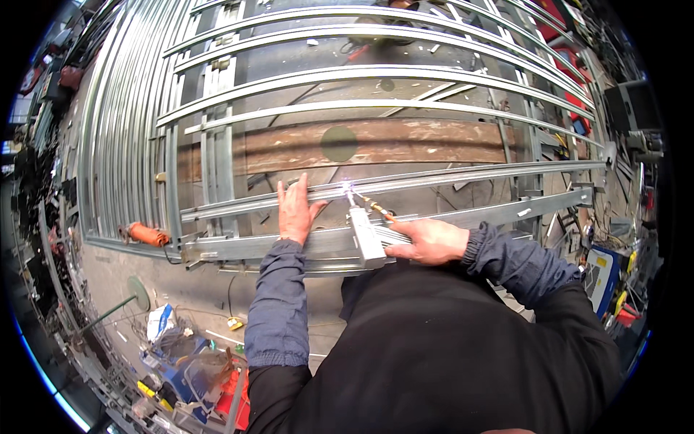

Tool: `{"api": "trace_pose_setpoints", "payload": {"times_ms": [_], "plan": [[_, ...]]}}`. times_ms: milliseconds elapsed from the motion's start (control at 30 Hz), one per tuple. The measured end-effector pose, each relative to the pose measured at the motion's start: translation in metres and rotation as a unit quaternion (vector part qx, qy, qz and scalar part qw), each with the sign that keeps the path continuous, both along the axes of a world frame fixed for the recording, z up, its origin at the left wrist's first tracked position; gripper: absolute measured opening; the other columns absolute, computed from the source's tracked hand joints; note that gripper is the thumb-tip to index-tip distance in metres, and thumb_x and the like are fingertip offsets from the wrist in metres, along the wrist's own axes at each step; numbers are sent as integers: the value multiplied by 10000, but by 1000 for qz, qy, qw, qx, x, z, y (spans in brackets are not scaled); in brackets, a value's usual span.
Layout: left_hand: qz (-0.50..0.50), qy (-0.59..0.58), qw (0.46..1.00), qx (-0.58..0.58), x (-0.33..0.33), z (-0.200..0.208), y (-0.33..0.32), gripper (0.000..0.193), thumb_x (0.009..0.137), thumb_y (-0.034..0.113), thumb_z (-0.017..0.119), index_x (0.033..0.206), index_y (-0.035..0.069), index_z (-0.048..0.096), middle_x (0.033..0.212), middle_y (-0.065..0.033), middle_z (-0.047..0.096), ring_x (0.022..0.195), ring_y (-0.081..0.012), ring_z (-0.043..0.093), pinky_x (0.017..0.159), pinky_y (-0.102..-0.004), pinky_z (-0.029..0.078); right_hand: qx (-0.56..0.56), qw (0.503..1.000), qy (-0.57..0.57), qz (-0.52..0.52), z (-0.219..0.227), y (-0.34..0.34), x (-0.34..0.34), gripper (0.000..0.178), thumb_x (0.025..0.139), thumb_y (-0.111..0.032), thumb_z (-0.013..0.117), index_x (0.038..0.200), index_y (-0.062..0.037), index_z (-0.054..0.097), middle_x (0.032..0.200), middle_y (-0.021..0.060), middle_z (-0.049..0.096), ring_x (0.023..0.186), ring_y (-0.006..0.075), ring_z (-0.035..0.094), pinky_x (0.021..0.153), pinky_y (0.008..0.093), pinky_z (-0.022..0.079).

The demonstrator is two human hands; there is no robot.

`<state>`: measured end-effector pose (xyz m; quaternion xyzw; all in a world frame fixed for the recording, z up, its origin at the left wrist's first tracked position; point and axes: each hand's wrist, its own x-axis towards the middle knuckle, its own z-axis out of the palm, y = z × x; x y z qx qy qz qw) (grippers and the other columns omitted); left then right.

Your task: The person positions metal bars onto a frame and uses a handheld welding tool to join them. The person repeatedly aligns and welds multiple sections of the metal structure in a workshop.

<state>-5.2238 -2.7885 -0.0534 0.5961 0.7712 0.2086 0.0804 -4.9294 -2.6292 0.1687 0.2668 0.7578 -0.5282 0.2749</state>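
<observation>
My right hand (432,241) is closed round a welding gun (367,235) with a pale boxy body and a slim tip. A thin brass-coloured guide (376,208) runs beside it to the same spot. A bright violet-white spark glows where the tip meets a long grooved metal rail (434,179). My left hand (294,211) lies on that rail to the left of the spark, fingers stretched and thumb apart, with nothing in its grasp. Nearer to me, a wide flat metal bar (477,215) runs below the rail. My right fingers partly hide the gun's grip.
More metal rails (376,72) cross the frame beyond, and upright-lying bars (130,123) pack its left side. A rusty brown beam (426,141) lies underneath. An orange cylindrical tool (148,234) rests at the left corner. Cables and a red container (230,396) are at lower left.
</observation>
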Motion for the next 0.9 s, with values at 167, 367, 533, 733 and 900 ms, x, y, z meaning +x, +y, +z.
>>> {"api": "trace_pose_setpoints", "payload": {"times_ms": [167,367,533,733,900], "plan": [[3,-28,999,22,1,0,-1,996,839,352,900,1622,54,361,1262,-70,699,1211,-287,650,1295,-595,290,5,1000,-2,18,-6,1,3,630,1072,-532,616,1427,-13,582,1181,310,725,1126,490,693,968,523,547],[8,-27,999,41,1,-3,-2,1121,814,359,917,1675,60,263,1308,-105,695,1271,-313,638,1290,-590,299,8,1000,2,8,-5,-1,4,617,1070,-542,613,1396,-18,601,1178,311,725,1137,489,691,975,530,545],[1,-43,999,28,0,-1,-3,1133,828,279,917,1693,75,216,1386,-106,660,1336,-322,605,1317,-590,254,0,1000,-4,7,-3,0,4,620,1071,-560,595,1370,-18,615,1204,312,716,1166,483,679,1001,532,530],[-3,-95,995,35,-2,5,-5,1051,786,121,800,1673,85,239,1402,-109,630,1356,-340,585,1346,-613,169,5,1000,-21,18,1,1,3,655,1076,-578,577,1405,-12,592,1224,314,714,1185,482,675,1011,528,529],[2,-135,989,63,-5,3,-7,966,773,101,717,1643,86,296,1343,-131,642,1352,-359,576,1345,-622,174,1,999,-31,11,6,2,2,662,1075,-579,580,1408,-8,592,1227,317,713,1193,487,671,1021,525,527]]}}
